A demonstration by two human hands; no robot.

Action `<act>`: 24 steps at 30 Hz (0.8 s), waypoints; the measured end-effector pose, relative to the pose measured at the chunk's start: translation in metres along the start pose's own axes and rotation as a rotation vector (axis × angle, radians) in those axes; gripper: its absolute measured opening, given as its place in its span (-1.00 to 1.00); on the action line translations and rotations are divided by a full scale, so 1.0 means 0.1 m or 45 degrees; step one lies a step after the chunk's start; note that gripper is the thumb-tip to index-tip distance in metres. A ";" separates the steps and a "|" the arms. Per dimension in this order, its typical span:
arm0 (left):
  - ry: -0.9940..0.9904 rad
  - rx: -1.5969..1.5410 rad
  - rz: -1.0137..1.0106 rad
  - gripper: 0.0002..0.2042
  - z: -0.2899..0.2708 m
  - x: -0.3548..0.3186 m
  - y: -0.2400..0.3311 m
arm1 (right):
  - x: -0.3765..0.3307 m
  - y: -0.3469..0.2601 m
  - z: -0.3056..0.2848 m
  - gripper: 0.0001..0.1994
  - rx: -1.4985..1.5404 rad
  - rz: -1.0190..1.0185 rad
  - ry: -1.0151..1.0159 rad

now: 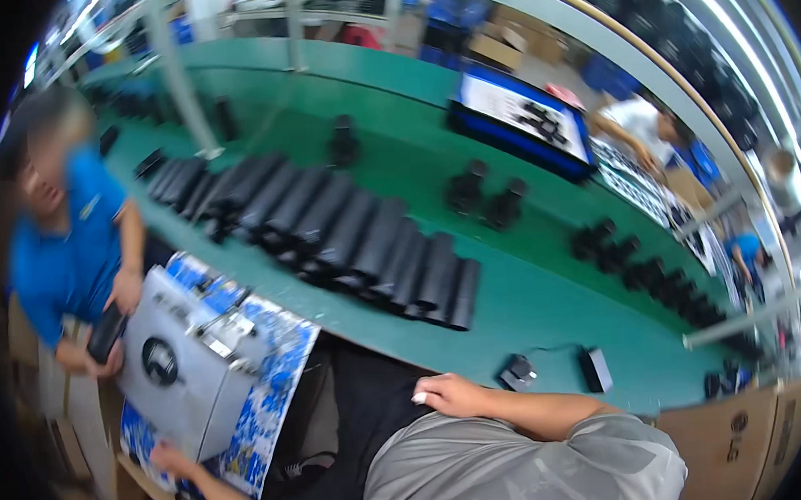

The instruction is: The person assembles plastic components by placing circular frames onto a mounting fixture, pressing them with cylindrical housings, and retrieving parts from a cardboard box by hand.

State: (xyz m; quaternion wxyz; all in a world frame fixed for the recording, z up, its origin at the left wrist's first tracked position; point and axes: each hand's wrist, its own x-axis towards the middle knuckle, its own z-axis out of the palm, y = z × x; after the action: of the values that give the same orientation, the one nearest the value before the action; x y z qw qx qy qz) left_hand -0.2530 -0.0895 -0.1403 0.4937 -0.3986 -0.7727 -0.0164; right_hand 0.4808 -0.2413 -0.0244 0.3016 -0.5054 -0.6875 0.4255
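Note:
My left hand (173,460) is at the near lower edge of a grey box-shaped machine (182,359) with a round dark emblem. Its fingers are blurred; whether they grip anything is unclear. On top of the machine sits a metal fixture (227,337). My right hand (453,396) rests on my black trousers (373,407), holding nothing, its fingers loosely bent and a white cover on one fingertip. Across the machine, a co-worker in a blue shirt (74,238) holds a black cylindrical part (106,332) in both hands.
A blue-and-white patterned cover (283,349) lies under the machine. Rows of black tubes (363,238) fill the green bench (523,307). Black fittings (479,190), a blue tray (525,119) and a power adapter (596,369) are there too. Cardboard boxes (715,442) stand at the right.

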 end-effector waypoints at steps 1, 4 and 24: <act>-0.648 -0.759 -0.415 -0.61 -0.55 0.07 0.35 | -0.49 0.21 -0.14 -0.78 -0.173 0.251 0.147; 0.007 -1.142 -0.769 -0.66 -1.15 0.00 0.10 | -1.15 0.69 -0.40 -0.78 -0.589 0.085 0.200; -0.874 -2.255 1.523 -0.88 -5.78 0.05 2.06 | -1.30 1.02 -0.44 -0.75 -0.727 -0.207 0.247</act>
State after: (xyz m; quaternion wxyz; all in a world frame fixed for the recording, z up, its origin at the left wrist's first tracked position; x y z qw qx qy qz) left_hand 0.3090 -0.1881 0.0838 -0.2744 -0.8994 -0.2681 -0.2096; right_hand 0.6023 -0.3397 -0.0934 0.2446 -0.5511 -0.7855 0.1394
